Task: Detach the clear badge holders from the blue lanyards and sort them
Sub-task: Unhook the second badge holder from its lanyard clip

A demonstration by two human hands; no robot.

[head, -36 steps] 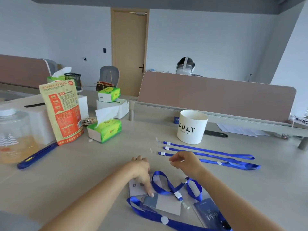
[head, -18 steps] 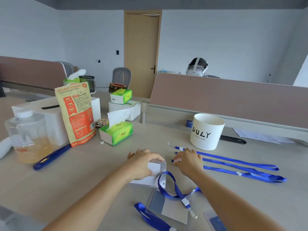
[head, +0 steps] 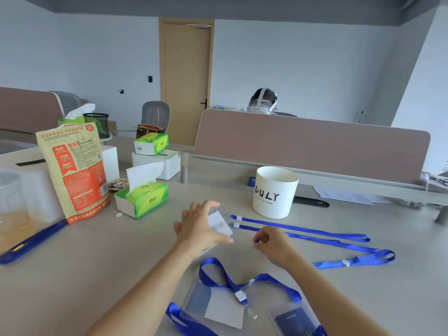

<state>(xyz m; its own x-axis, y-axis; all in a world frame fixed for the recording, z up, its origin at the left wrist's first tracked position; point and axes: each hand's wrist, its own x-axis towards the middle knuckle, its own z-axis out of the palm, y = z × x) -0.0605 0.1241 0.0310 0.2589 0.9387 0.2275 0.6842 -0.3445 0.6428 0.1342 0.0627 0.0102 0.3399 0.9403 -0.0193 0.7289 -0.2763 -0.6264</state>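
Observation:
My left hand (head: 200,230) is closed on a clear badge holder (head: 221,224) with a white card in it, held just above the desk. A short gap to its right, my right hand (head: 272,241) has its fingertips pinched on the end of a blue lanyard (head: 356,260), where a speck of blue shows; the clip is hidden. Two bare blue lanyards (head: 303,230) lie stretched out beyond it. Near me lies a looped lanyard (head: 219,275) clipped to a clear holder (head: 215,305). A holder with a dark card (head: 295,318) sits under my right forearm.
A white cup marked DULY (head: 275,192) stands behind the lanyards, with a black object (head: 312,202) beside it. A green tissue box (head: 141,198), an orange pouch (head: 75,170), a bottle (head: 12,209) and a blue pen-like item (head: 31,242) crowd the left. A divider panel (head: 310,151) closes the back.
My left hand has picked the holder with the white card up off the desk and carried it farther away. My right hand has drawn apart from it to the right.

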